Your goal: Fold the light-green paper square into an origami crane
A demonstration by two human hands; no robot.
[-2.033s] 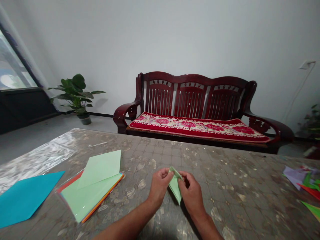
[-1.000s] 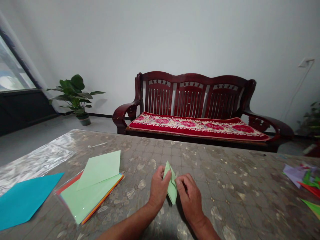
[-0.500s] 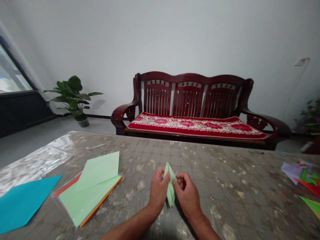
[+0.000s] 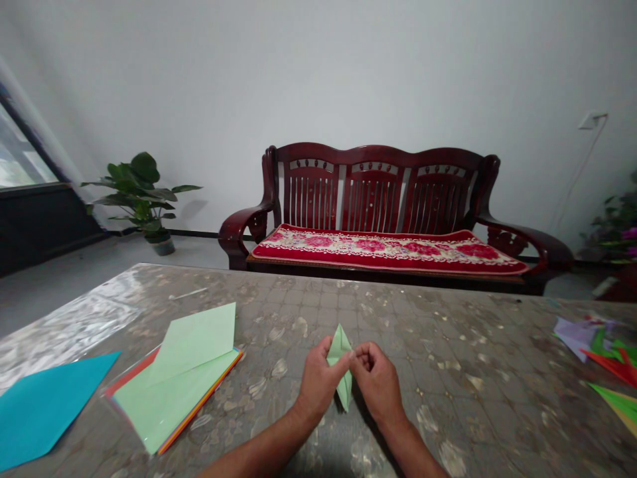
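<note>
Centrally, at the near side of a patterned surface (image 4: pixel 423 345), a person handles a slim, pale green folded paper (image 4: pixel 340 341), one pointed end turned toward the far side and the other toward the near side. The left hand (image 4: pixel 316 375) grasps it, the thumb laid across its face. The right hand (image 4: pixel 379 382), fingers curled, brings its thumb and forefinger to the paper's right edge, beside the left thumb; whether they pinch it cannot be told. To the left lie a stack of coloured paper (image 4: pixel 166 405), topped by a loose pale green sheet (image 4: pixel 199 338) set askew, and, farther left, a blue sheet (image 4: pixel 54 405). At the far right sit purple paper (image 4: pixel 571 337) and red and green pieces (image 4: pixel 610 352). Beyond the surface stand a dark red wooden settee (image 4: pixel 373 156), covered with a floral seat mat (image 4: pixel 371 245), and, left of it, a potted plant (image 4: pixel 142 189).
</note>
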